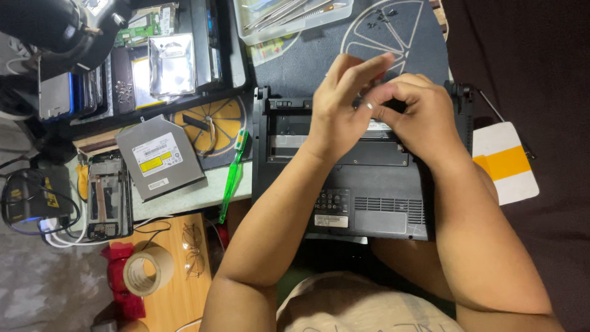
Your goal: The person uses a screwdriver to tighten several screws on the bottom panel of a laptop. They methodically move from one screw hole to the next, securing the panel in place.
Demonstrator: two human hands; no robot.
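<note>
A black laptop (369,197) lies upside down in front of me, its underside and open bay showing. Both my hands hover together over its upper middle. My left hand (341,101) has its fingers raised and pinches a small silvery part (369,106) where it meets my right hand (421,114), whose fingers curl around the same spot. What exactly the part is stays hidden between the fingers.
A grey optical drive (158,157) and a green toothbrush (233,175) lie left of the laptop. A clear tray of tools (292,15) sits at the top, a roll of tape (147,270) and glasses (193,249) at lower left. A white and orange card (507,163) lies right.
</note>
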